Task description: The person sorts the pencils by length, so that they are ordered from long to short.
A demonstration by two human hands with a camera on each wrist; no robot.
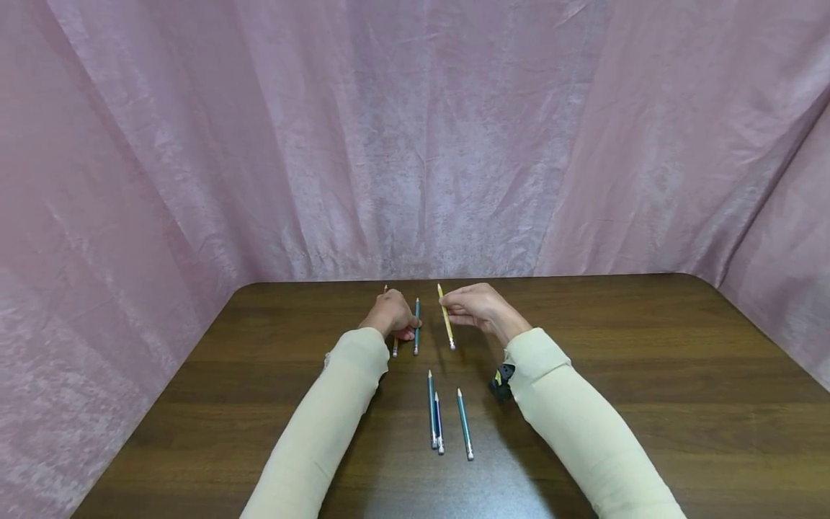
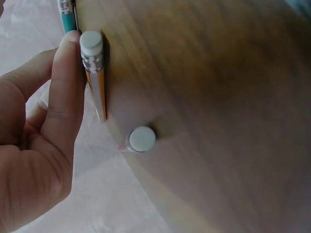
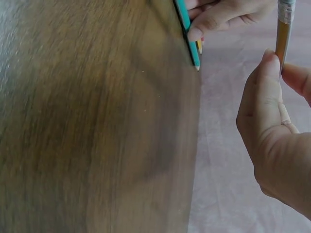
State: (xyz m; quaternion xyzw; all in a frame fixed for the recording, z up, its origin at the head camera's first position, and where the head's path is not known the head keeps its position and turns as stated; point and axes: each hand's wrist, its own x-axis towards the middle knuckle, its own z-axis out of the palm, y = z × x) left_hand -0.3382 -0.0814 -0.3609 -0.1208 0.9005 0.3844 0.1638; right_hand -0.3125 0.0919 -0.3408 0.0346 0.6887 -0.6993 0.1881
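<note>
My right hand (image 1: 483,306) pinches a yellow pencil (image 1: 447,324) between thumb and fingertips, its point away from me. The right wrist view shows that grip on the yellow pencil (image 3: 281,43) beneath its metal ferrule. My left hand (image 1: 392,313) has thumb and fingers at a teal pencil (image 1: 417,342), seeming to pinch it. Partly hidden under the left hand lies a yellow-orange pencil (image 1: 395,349). Its white eraser (image 2: 91,43) shows beside a finger in the left wrist view. Another pencil's eraser (image 2: 142,139) is there too, its reddish barrel mostly hidden.
Closer to me on the brown wooden table (image 1: 648,360) lie a blue pencil (image 1: 431,411), a dark blue pencil (image 1: 439,425) beside it and a teal pencil (image 1: 465,425) apart to the right. A pink curtain (image 1: 415,144) hangs behind the table.
</note>
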